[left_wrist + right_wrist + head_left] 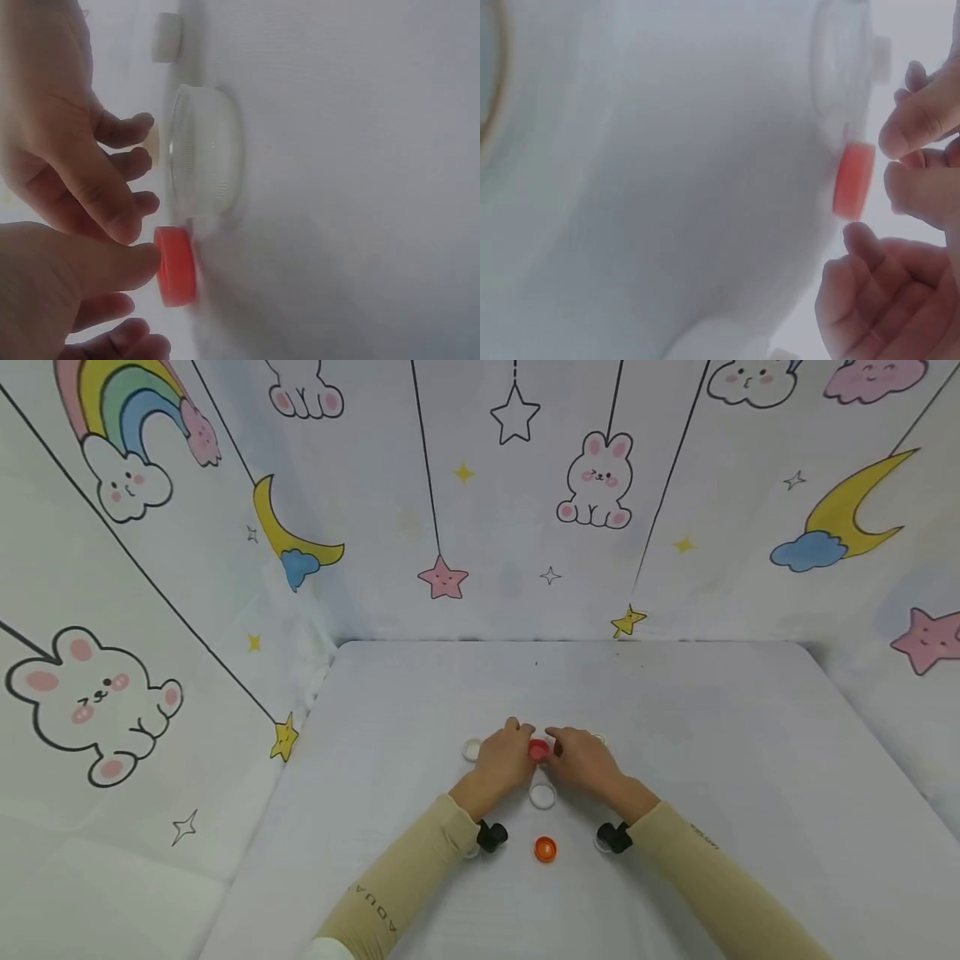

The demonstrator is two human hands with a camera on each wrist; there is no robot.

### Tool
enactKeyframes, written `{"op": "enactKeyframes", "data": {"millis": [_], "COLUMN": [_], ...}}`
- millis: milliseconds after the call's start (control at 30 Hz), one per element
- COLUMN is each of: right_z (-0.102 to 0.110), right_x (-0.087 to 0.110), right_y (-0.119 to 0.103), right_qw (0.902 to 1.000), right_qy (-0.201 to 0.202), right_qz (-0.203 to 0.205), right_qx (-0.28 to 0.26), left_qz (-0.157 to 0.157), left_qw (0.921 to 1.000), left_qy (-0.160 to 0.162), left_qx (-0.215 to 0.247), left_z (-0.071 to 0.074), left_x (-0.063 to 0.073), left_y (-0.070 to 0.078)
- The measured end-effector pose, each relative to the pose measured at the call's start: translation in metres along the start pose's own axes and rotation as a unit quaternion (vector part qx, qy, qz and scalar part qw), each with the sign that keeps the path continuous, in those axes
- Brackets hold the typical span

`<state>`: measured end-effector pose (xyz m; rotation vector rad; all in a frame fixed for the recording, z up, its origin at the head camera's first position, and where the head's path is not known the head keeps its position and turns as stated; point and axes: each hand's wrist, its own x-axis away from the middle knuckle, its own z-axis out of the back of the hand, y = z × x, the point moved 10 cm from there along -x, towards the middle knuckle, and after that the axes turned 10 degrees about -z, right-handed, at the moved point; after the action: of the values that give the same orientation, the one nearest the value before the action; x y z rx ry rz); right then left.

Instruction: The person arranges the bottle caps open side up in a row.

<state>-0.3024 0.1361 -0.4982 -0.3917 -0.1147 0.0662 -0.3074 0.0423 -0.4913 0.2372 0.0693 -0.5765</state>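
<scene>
A red bottle cap rests on the white table between both hands. From its left comes my left hand, fingers loosely bent; in the left wrist view its thumb overlaps the red cap's upper edge. My right hand stands just right of the cap. In the right wrist view, its loosely curled fingers are beside the red cap, and its thumb is a little above it. Nearer the body lies a clear ribbed lid.
An orange cap lies on the table nearer the body. A pale ring-shaped lid sits left of the left hand. Parts of other pale lids show beside both wrists and behind the right hand. Cartoon-printed white cloth surrounds the table.
</scene>
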Motion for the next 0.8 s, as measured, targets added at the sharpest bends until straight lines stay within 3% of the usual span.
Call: {"op": "enactKeyframes", "data": {"millis": [233, 600, 800], "right_z": [0.021, 0.036, 0.045], "right_x": [0.007, 0.011, 0.016], "right_y": [0.007, 0.028, 0.042], "right_qw": [0.9997, 0.9983, 0.9975], "right_qy": [0.022, 0.055, 0.069], "right_qz": [0.011, 0.02, 0.016], "right_qx": [0.002, 0.008, 0.002], "left_qz": [-0.014, -0.032, -0.033], "left_qw": [0.9996, 0.9993, 0.999], "left_qy": [-0.011, 0.003, -0.008], "left_qx": [0.024, 0.018, 0.028], "left_z": [0.008, 0.008, 0.005], "left_x": [-0.01, -0.022, -0.027], "left_y": [0.014, 0.03, 0.041]}}
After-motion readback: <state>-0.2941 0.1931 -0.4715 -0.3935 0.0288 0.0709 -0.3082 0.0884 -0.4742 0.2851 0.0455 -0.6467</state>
